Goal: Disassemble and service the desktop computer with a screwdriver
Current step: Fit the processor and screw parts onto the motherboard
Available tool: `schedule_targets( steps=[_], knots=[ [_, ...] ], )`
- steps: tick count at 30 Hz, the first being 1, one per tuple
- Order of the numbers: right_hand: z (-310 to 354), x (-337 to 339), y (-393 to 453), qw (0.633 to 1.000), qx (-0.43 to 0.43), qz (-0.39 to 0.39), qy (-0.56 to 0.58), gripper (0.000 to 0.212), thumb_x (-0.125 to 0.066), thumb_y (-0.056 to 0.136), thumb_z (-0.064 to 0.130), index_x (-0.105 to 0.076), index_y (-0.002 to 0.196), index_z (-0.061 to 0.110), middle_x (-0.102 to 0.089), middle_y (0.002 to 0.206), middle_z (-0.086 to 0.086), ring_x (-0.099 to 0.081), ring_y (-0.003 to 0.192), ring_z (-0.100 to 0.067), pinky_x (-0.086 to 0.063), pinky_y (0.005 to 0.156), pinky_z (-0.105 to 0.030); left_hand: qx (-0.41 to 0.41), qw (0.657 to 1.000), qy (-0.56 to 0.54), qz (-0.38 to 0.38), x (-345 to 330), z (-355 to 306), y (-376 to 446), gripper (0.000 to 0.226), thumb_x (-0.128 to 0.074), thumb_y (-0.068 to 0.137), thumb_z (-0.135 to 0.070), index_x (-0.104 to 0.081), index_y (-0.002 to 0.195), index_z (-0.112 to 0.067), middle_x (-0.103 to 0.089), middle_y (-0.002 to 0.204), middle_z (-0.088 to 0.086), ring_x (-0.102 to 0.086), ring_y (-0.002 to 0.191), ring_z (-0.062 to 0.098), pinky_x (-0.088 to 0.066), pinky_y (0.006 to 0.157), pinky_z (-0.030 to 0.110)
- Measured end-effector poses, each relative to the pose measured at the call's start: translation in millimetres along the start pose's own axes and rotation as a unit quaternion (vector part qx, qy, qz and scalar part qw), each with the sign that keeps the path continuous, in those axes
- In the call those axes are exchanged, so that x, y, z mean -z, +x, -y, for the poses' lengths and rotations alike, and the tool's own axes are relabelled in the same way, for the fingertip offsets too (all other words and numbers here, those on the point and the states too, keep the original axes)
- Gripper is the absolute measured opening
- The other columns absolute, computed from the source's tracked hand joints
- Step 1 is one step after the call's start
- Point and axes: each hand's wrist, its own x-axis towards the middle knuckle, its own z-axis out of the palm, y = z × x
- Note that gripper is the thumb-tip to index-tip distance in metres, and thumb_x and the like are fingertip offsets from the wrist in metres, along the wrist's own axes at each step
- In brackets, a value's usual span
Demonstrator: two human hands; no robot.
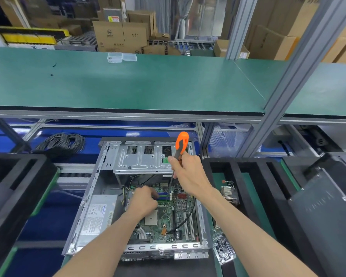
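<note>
An open desktop case (92, 198) lies flat before me, its green motherboard (168, 218) exposed. My right hand (188, 174) grips an orange and grey screwdriver (181, 143), held upright with its shaft pointing down onto the board near the memory slots (165, 195). My left hand (144, 200) reaches into the case with fingers curled at the left end of those slots; what its fingertips hold is hidden. A silver power supply (98, 214) sits at the case's left, and a metal drive cage (140, 156) spans the far end.
Black foam trays (18, 176) flank the case on both sides. A removed heatsink (229, 193) rests to the right, and a bagged part (223, 249) lies near the front right corner. A cable coil (62, 143) is behind left. Clear plastic boxes (121, 57) stand on the green shelf.
</note>
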Motion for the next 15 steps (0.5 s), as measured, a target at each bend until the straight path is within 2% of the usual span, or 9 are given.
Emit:
schedule_targets(
  steps=[3, 5, 10, 15],
  knots=[
    [2.6, 2.5, 0.3, 1.0, 0.0, -0.003, 0.005, 0.037, -0.048, 0.104, 0.036, -0.055, 0.084, 0.005, -0.066, 0.068, -0.017, -0.06, 0.062, -0.031, -0.049, 0.063, -0.043, -0.02, 0.999, 0.037, 0.01, -3.1, -1.9, 2.8, 0.034, -0.074, 0.081, -0.018, -0.073, 0.115, -0.022, -0.072, 0.118, 0.006, -0.068, 0.097, 0.018, -0.055, 0.081, 0.025],
    [5.4, 5.0, 0.6, 1.0, 0.004, -0.006, 0.004, 0.038, -0.048, 0.104, 0.037, -0.055, 0.084, 0.006, -0.066, 0.068, -0.017, -0.06, 0.061, -0.03, -0.05, 0.063, -0.043, -0.026, 0.999, 0.04, 0.014, -7.4, -1.9, 4.4, 0.042, -0.08, 0.08, -0.029, -0.072, 0.12, -0.021, -0.071, 0.121, 0.004, -0.068, 0.101, 0.017, -0.055, 0.089, 0.027],
    [13.7, 10.8, -0.1, 1.0, 0.025, -0.018, 0.006, 0.039, -0.047, 0.104, 0.038, -0.055, 0.084, 0.006, -0.065, 0.066, -0.016, -0.061, 0.061, -0.03, -0.051, 0.066, -0.048, -0.028, 0.999, 0.029, 0.015, -13.4, -1.7, 7.9, 0.05, -0.083, 0.077, -0.045, -0.073, 0.119, -0.019, -0.072, 0.12, 0.004, -0.068, 0.102, 0.015, -0.051, 0.087, 0.022],
    [16.4, 15.3, -0.3, 0.999, 0.034, -0.041, 0.011, 0.041, -0.048, 0.104, 0.038, -0.056, 0.082, 0.004, -0.064, 0.065, -0.018, -0.058, 0.058, -0.03, -0.049, 0.062, -0.048, -0.033, 0.999, 0.007, 0.002, -11.1, -0.8, 6.4, 0.026, -0.076, 0.087, -0.033, -0.08, 0.099, -0.01, -0.076, 0.103, 0.009, -0.069, 0.093, 0.02, -0.051, 0.081, 0.023]
  ],
)
